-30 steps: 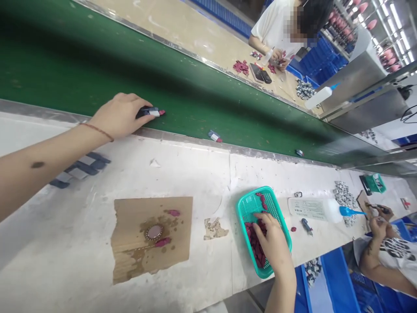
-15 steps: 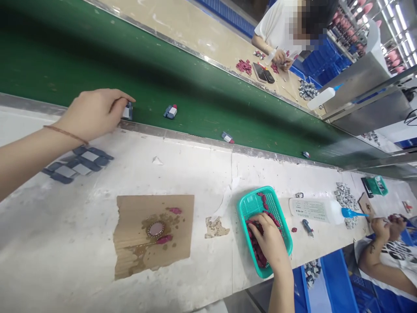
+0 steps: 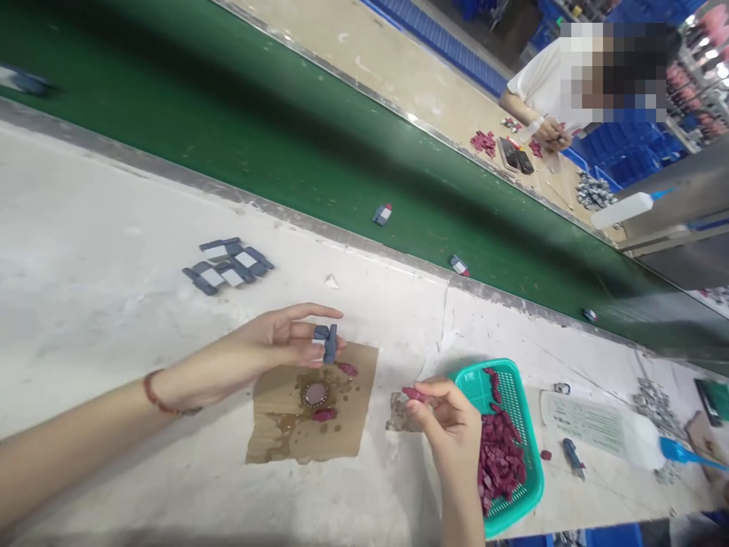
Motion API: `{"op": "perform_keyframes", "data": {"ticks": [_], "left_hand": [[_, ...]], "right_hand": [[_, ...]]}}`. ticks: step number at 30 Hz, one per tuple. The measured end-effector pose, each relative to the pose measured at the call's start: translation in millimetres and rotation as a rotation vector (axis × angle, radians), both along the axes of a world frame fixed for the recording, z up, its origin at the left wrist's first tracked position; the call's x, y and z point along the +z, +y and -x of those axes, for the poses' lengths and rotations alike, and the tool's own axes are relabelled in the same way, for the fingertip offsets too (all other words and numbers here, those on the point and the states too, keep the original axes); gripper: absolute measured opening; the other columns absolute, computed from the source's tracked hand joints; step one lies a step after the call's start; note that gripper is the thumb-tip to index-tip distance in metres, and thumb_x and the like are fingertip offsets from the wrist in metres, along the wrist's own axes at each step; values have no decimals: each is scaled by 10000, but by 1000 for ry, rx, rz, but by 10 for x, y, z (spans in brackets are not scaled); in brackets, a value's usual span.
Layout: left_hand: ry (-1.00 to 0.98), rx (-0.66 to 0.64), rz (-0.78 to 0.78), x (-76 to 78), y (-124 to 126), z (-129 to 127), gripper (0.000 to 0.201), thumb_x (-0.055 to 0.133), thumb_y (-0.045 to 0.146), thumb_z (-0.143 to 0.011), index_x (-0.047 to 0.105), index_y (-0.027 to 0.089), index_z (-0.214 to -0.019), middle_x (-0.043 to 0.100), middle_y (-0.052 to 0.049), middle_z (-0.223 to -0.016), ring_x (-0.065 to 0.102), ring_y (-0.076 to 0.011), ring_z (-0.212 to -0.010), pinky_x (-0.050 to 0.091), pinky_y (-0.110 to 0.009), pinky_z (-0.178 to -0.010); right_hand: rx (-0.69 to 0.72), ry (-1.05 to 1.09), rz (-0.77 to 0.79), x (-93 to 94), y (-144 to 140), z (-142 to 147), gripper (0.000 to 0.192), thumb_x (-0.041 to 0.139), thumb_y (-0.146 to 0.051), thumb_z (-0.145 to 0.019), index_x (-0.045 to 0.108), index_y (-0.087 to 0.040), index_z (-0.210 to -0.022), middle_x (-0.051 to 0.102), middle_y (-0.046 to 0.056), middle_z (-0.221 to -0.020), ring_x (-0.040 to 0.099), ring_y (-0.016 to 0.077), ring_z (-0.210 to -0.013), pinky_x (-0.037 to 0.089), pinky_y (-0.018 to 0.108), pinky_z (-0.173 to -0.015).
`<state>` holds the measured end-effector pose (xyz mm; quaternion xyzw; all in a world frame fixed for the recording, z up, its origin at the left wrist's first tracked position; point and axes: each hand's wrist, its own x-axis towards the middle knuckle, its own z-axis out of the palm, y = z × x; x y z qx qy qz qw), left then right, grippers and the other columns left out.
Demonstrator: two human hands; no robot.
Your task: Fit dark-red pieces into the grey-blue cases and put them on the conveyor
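My left hand [image 3: 279, 342] pinches a small blue-grey and white plastic piece [image 3: 327, 343] above a stained cardboard sheet [image 3: 353, 433]. Between the thumb and fingers of my right hand [image 3: 449, 425] is a small dark red piece [image 3: 414, 393]; that hand is just left of a green basket [image 3: 532, 501] heaped with similar red pieces [image 3: 501, 456]. On the cardboard lie a round cap-like disc [image 3: 315, 393] in a wet stain and two red pieces, one [image 3: 324, 414] below it and one [image 3: 347, 369] above.
Several blue-grey pieces [image 3: 228, 266] lie grouped at left. A green conveyor belt [image 3: 273, 152] carries a few assembled pieces [image 3: 383, 213]. Right of the basket are a white bottle [image 3: 598, 425] with a blue nozzle and a loose grey piece [image 3: 572, 457]. A co-worker [image 3: 547, 129] sits across the belt.
My left hand has come from the belt's edge to above the cardboard, holding the blue-grey piece. My right hand has left the basket with a red piece. The view has shifted left.
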<state>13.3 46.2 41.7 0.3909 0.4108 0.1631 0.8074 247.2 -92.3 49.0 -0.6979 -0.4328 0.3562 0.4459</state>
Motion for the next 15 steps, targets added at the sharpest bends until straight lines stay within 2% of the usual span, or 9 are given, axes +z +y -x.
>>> {"op": "perform_keyframes", "data": {"ticks": [2, 6, 9, 12, 15], "left_hand": [[17, 78, -8, -29, -91, 32, 469, 840, 373, -662, 673, 225, -1074, 756, -95, -1007, 692, -284, -955, 565, -322, -766], [48, 179, -48, -95, -193, 118, 379, 821, 410, -678, 675, 193, -953, 751, -93, -1002, 666, -271, -998, 539, -316, -821], [66, 224, -39, -140, -242, 170, 410, 816, 387, -682, 647, 188, -999, 740, -87, -978, 660, -246, -937, 535, -302, -767], [72, 273, -3, -189, -288, 190, 484, 811, 365, -682, 626, 198, -1097, 707, -67, -990, 646, -211, -835, 536, -295, -707], [57, 275, 17, -235, -324, 199, 431, 795, 371, -700, 676, 199, -1077, 680, -55, -1042, 637, -184, -813, 536, -304, -764]], "right_hand": [[141, -33, 9, -57, 108, 148, 46, 712, -261, -824, 741, -227, -837, 713, 29, -751, 662, 184, -700, 531, 292, -641], [447, -134, -67, -155, 272, 406, 152, 570, -201, -930, 712, -231, -974, 730, 56, -896, 690, 190, -816, 555, 298, -723], [633, -308, -165, -235, 341, 547, 183, 485, -185, -975, 667, -182, -996, 716, 77, -855, 677, 190, -778, 556, 290, -680], [728, -535, -268, -313, 371, 633, 248, 400, -169, -1003, 640, -140, -949, 678, 77, -752, 638, 192, -671, 538, 291, -595], [753, -669, -296, -351, 369, 671, 284, 352, -151, -1013, 618, -137, -915, 651, 63, -716, 617, 189, -635, 521, 290, -562]]}}
